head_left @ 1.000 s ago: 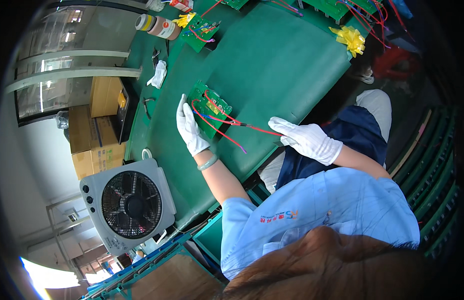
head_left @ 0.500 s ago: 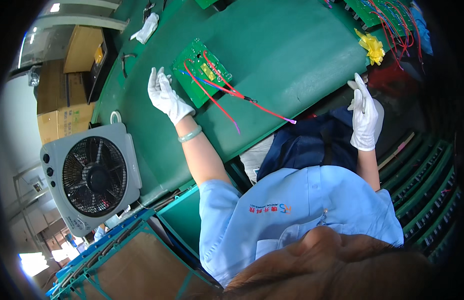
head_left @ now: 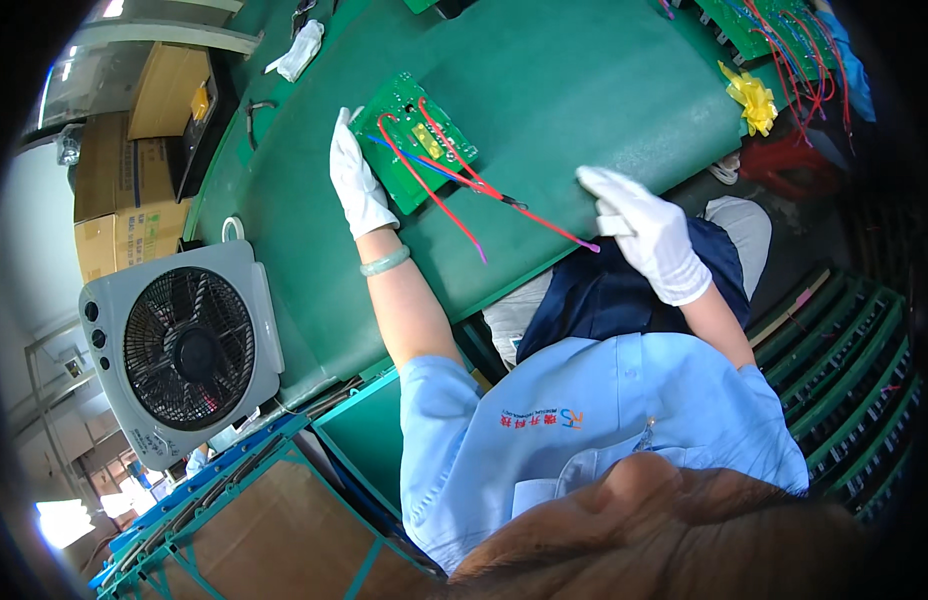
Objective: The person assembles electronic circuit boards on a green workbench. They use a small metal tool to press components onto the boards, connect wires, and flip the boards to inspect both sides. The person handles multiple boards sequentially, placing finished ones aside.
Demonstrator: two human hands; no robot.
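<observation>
A green circuit board (head_left: 409,185) lies on the green-topped bench, with red and blue wires (head_left: 489,190) trailing from it towards the front edge. Along its left edge rests my white-gloved left hand (head_left: 355,187), fingers stretched out and seemingly touching the board's side. A pale green bangle circles that wrist. My right hand (head_left: 652,235), also gloved, is raised near the bench's front edge, to the right of the wire ends. Its fingers are extended, the thumb side partly folded, and nothing shows in it.
To the left stands a grey box fan (head_left: 189,350) beside cardboard boxes (head_left: 134,200). A white glove (head_left: 299,50) lies at the far left. More wired boards (head_left: 749,30) and a yellow ribbon bow (head_left: 752,98) sit at the far right. Green racks (head_left: 844,370) stand at lower right.
My left hand has straightened and come against the board's left edge. From beyond the bench's right front, my right hand has moved left towards the wire ends.
</observation>
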